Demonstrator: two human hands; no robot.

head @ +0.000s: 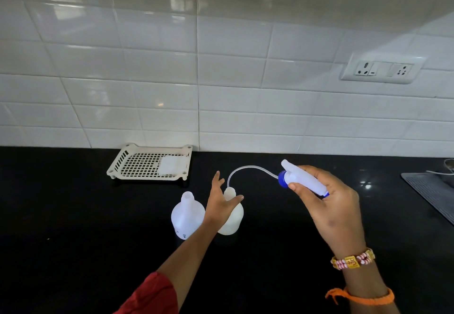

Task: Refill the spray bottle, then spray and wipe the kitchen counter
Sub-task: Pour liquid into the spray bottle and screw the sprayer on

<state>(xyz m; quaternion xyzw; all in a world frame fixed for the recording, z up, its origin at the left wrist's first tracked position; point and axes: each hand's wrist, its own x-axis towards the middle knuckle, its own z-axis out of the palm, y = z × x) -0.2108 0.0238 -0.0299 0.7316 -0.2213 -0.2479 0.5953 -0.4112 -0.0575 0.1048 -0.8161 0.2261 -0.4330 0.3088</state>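
Note:
Two translucent white plastic bottles stand side by side on the black counter. The left bottle is uncapped with an open neck. The right bottle is partly hidden behind my left hand, which hovers open, fingers spread, right at its neck. My right hand holds the white spray head with its blue collar, lifted off to the right. The head's clear dip tube arcs back down into the right bottle's neck.
A white slotted tray with a folded white cloth in it sits against the tiled wall at the back. A grey ribbed mat lies at the right edge. A wall socket plate is above.

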